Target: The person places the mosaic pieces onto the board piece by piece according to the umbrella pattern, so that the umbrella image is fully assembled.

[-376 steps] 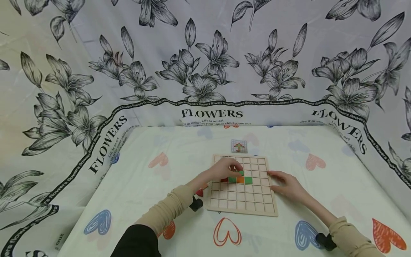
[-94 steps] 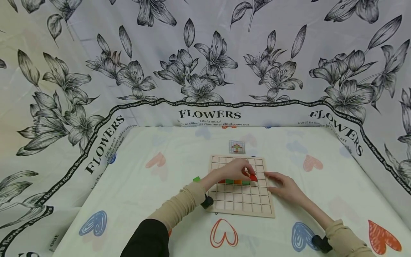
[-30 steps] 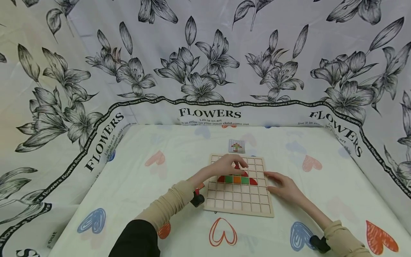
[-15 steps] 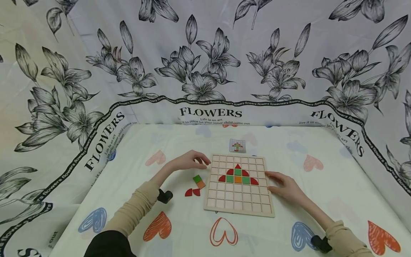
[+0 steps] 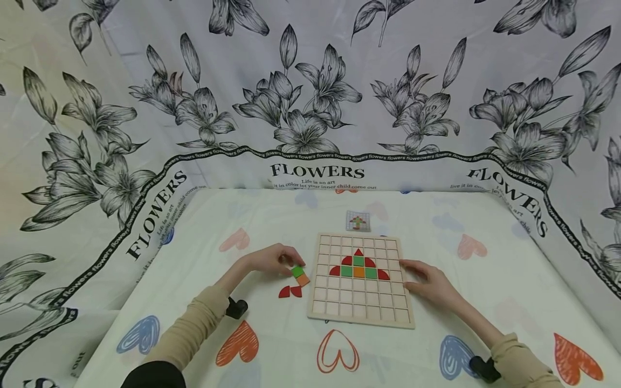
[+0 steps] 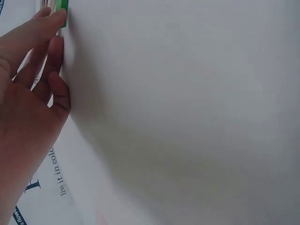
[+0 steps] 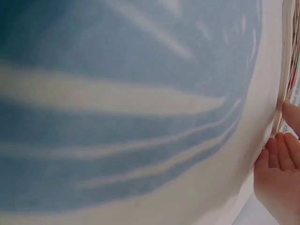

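Note:
A square wooden grid board lies on the table. Set in its cells are red, green and orange tiles in a stepped, pointed shape, with a red triangle on top. Left of the board, my left hand pinches a green square tile between thumb and fingers; the left wrist view shows the thumb on the green tile's edge. An orange tile touches the green one, and two red quarter-round tiles lie just below. My right hand rests its fairly straight fingers and thumb against the board's right edge.
Behind the board lies a small picture card showing a coloured tile pattern on a grid. The white tablecloth carries printed hearts. A flower-printed curtain stands at the back and sides.
The red triangle and right-hand red tiles have joined the pattern. My left hand has left the board and come down onto the green tile beside it. The right hand stays at the board's edge.

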The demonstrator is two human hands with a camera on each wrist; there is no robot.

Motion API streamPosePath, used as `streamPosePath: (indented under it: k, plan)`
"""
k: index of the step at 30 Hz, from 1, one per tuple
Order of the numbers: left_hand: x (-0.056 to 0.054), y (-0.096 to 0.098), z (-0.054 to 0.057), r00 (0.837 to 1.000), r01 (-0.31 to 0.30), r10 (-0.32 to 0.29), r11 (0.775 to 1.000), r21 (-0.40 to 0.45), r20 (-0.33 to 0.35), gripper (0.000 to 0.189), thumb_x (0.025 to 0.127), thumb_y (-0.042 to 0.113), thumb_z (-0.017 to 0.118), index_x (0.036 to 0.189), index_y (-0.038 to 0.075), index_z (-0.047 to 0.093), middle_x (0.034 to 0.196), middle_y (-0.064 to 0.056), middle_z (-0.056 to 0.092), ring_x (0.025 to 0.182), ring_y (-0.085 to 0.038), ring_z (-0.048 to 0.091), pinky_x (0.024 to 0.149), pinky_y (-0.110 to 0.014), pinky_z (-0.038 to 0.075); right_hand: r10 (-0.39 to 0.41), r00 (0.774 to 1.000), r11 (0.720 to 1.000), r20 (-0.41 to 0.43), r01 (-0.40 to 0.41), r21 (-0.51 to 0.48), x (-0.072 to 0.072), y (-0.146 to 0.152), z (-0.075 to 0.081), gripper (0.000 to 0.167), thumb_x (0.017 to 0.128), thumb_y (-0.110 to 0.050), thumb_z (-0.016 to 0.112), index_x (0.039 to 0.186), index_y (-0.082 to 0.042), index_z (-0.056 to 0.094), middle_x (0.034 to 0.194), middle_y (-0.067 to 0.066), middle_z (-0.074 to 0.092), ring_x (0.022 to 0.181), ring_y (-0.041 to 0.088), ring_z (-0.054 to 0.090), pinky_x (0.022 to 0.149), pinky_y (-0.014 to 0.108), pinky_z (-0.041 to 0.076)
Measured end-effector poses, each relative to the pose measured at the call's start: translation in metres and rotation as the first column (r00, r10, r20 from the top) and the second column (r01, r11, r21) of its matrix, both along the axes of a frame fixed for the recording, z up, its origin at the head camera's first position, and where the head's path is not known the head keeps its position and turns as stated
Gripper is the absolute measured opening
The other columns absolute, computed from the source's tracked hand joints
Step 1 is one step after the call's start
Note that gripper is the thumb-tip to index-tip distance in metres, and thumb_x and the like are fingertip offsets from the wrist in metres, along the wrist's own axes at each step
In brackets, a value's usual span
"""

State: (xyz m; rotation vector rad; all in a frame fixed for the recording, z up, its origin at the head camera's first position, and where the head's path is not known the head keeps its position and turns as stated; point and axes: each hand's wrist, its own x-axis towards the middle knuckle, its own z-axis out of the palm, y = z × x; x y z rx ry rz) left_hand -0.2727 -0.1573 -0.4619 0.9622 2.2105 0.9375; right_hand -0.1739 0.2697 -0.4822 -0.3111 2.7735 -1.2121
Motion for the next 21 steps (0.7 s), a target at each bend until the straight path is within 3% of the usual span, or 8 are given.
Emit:
streamPosePath:
  k: [5, 21]
  plan:
    - [0.0036, -0.0010, -0.0003, 0.998, 0.021, -0.020, 1.000, 0.012, -0.053, 0.030, 0.084, -0.002, 0.065, 0.112, 0.007, 0.068, 0.111, -0.008, 0.064, 0.092, -0.016, 0.054, 0.080, -0.024, 0.045, -0.001, 1.000, 1.000, 0.001, 0.001, 0.009, 0.0004, -0.0008, -0.0008, 0.054, 0.085, -0.014, 0.070, 0.135, -0.006, 0.051, 0.138, 0.019, 0.051, 0.131, 0.039, 0.044, 0.103, 0.051, 0.038]
    - [0.0080, 0.0021, -0.0027, 0.986, -0.162, 0.162, 0.987, -0.003, -0.050, 0.024, 0.082, 0.013, 0.074, 0.106, 0.013, 0.071, 0.096, -0.001, 0.065, 0.085, -0.014, 0.052, 0.074, -0.022, 0.044, 0.009, 1.000, 1.000, -0.013, -0.009, 0.000, 0.0026, -0.0006, 0.0046, 0.054, 0.086, -0.015, 0.069, 0.135, -0.004, 0.051, 0.137, 0.020, 0.051, 0.130, 0.039, 0.044, 0.103, 0.051, 0.038]
